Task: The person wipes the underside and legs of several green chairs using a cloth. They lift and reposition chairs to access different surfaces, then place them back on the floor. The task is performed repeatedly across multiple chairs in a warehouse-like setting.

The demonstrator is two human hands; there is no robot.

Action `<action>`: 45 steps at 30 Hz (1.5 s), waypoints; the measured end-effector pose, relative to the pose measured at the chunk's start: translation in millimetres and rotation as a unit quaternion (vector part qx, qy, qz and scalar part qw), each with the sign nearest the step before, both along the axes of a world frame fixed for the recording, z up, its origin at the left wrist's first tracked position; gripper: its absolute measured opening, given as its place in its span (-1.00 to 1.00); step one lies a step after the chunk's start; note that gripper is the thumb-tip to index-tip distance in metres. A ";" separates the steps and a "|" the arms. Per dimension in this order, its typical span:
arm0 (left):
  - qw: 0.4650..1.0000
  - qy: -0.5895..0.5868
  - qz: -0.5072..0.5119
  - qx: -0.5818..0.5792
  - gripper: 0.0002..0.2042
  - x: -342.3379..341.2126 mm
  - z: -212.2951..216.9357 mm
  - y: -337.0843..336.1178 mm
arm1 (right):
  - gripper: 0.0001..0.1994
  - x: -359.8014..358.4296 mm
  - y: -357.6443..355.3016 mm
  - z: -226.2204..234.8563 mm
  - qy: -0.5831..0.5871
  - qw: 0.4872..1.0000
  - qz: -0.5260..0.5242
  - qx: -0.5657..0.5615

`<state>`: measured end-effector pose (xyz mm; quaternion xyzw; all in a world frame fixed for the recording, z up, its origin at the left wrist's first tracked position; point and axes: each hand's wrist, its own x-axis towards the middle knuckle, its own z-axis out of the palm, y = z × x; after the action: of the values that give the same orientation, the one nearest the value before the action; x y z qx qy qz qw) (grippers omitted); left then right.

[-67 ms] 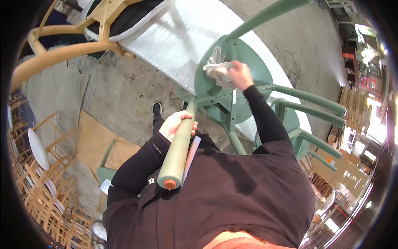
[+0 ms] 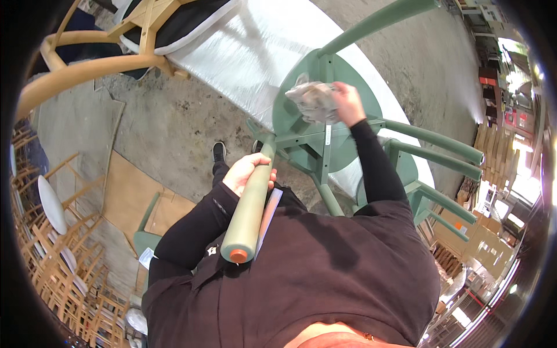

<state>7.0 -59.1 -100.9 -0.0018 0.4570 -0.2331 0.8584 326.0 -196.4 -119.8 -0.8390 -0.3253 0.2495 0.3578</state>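
Observation:
A green chair (image 2: 360, 95) lies upside down with its seat underside and legs facing up. My left hand (image 2: 249, 173) is wrapped round its near leg (image 2: 244, 217), which points up toward me and ends in an orange-brown tip. In my right hand (image 2: 349, 104) is a crumpled whitish rag (image 2: 314, 100), held over the seat underside. Whether the rag touches the wood I cannot tell. A small white label (image 2: 328, 134) sits on a crossbar beneath the seat.
The chair rests on a surface with a shiny whitish cover (image 2: 223, 64). Another green chair (image 2: 406, 165) stands close on the right. A natural-wood chair (image 2: 104, 64) is at the upper left. Bare wooden chair frames (image 2: 64, 255) crowd the lower left, near brown cardboard (image 2: 130, 185).
My right hand and the rag have shifted a little to the right over the seat underside. My left hand keeps its hold on the leg.

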 end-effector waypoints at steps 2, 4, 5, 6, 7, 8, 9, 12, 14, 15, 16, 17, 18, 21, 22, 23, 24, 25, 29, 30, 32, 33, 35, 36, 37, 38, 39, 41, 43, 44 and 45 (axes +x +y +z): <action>1.000 -0.001 0.019 0.004 -0.74 -4.0 -2.9 0.4 | -0.71 10.7 11.1 35.0 0.134 0.986 -0.035 0.096; 1.000 -0.017 0.006 -0.012 -0.74 1.8 -7.2 6.0 | -0.64 41.7 3.4 51.1 0.028 0.999 0.034 -0.011; 1.000 -0.018 0.002 -0.016 -0.75 1.4 -8.0 7.0 | -0.58 39.2 9.2 45.7 -0.051 0.997 0.023 -0.052; 1.000 -0.019 -0.001 -0.019 -0.75 1.3 -8.8 7.7 | -0.51 32.2 18.3 35.1 -0.130 0.987 0.013 -0.093; 1.000 -0.019 -0.002 -0.021 -0.75 0.7 -9.6 8.3 | -0.43 21.8 31.2 24.4 -0.207 0.970 0.004 -0.131; 1.000 -0.011 -0.006 -0.020 -0.75 1.1 -9.0 8.2 | -0.31 9.0 40.6 8.2 -0.318 0.924 0.055 -0.206; 1.000 -0.003 -0.010 -0.019 -0.75 2.0 -7.2 7.7 | -0.18 -5.7 47.4 -12.7 -0.421 0.857 0.106 -0.276; 1.000 0.014 -0.004 -0.006 -0.74 3.9 0.1 8.1 | -0.08 -45.2 50.4 -74.5 -0.318 0.860 0.202 -0.343; 1.000 0.020 0.002 0.011 -0.75 3.4 5.4 7.0 | -0.21 -57.6 48.4 -103.3 -0.375 0.870 0.165 -0.274; 1.000 0.022 0.001 0.022 -0.75 3.3 8.2 6.7 | -0.27 -51.8 48.6 -113.2 -0.394 0.862 0.169 -0.269; 0.999 0.023 0.001 0.033 -0.75 4.2 9.3 6.0 | -0.33 -39.6 49.2 -121.9 -0.414 0.853 0.174 -0.265; 0.999 0.021 0.000 0.024 -0.75 2.5 9.4 5.8 | -0.38 -28.7 49.6 -128.5 -0.431 0.845 0.179 -0.262; 0.999 0.025 0.003 0.020 -0.75 -0.6 7.6 6.8 | -0.46 -9.7 61.4 -120.8 -0.428 0.844 0.212 -0.244; 0.999 0.023 -0.008 0.043 -0.73 0.9 17.5 7.8 | -0.53 54.4 95.2 -101.1 -0.549 0.734 0.289 -0.277; 0.998 0.027 -0.006 0.060 -0.73 2.8 18.8 7.4 | -0.54 55.5 110.9 -94.5 -0.584 0.693 0.296 -0.301; 0.999 0.026 -0.005 0.039 -0.73 2.2 17.4 6.1 | -0.54 59.7 112.6 -97.2 -0.597 0.704 0.280 -0.264; 1.000 0.024 -0.007 0.018 -0.73 1.0 15.4 6.8 | -0.53 48.4 104.6 -104.6 -0.603 0.712 0.232 -0.273; 1.000 0.025 -0.002 -0.001 -0.73 1.4 13.9 8.3 | -0.52 29.4 101.6 -112.6 -0.608 0.720 0.188 -0.276; 0.999 0.032 0.026 0.023 -0.74 3.0 9.7 5.2 | -0.50 -64.1 29.8 -110.2 -0.499 0.775 0.241 -0.302; 0.998 0.039 0.025 0.032 -0.73 3.8 11.1 5.0 | -0.51 -66.8 18.5 -103.3 -0.437 0.817 0.260 -0.271; 0.999 0.032 0.017 0.028 -0.73 3.9 9.5 4.0 | -0.55 -55.9 11.8 -97.6 -0.357 0.850 0.280 -0.267; 0.999 0.031 0.011 0.026 -0.73 3.8 8.4 4.5 | -0.54 -35.6 23.6 -100.1 -0.448 0.815 0.292 -0.223; 1.000 0.019 0.005 0.021 -0.73 3.0 9.2 6.5 | -0.54 19.6 63.1 -97.6 -0.491 0.754 0.323 -0.293; 1.000 0.017 0.000 0.016 -0.73 1.8 10.1 5.8 | -0.60 41.0 84.2 -92.7 -0.553 0.732 0.288 -0.274; 1.000 0.013 -0.007 0.011 -0.72 0.6 12.6 4.7 | -0.64 63.9 99.8 -88.6 -0.584 0.707 0.286 -0.279; 1.000 0.022 0.002 0.014 -0.72 0.3 14.3 6.8 | -0.68 66.4 121.7 -77.2 -0.586 0.710 0.293 -0.258; 1.000 0.023 0.000 0.013 -0.72 -0.3 15.4 8.5 | -0.67 66.8 124.0 -74.2 -0.602 0.694 0.286 -0.272; 1.000 0.029 0.005 0.002 -0.73 0.4 15.2 8.7 | -0.70 53.6 104.7 -82.4 -0.603 0.701 0.280 -0.259; 0.999 0.042 0.006 0.008 -0.73 1.9 14.3 9.1 | -0.67 8.8 79.0 -86.8 -0.419 0.766 0.299 -0.386; 0.999 0.038 -0.001 -0.003 -0.74 2.6 12.4 11.3 | -0.62 -19.7 62.3 -84.1 -0.383 0.792 0.288 -0.377; 0.999 0.033 0.001 0.001 -0.74 1.6 10.3 11.2 | -0.57 -46.7 44.1 -80.5 -0.353 0.816 0.275 -0.367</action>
<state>8.6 -48.0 -90.6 -0.0092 0.4848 -0.2319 0.8433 279.3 -152.3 -200.3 -0.8144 -0.5304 0.1252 -0.1992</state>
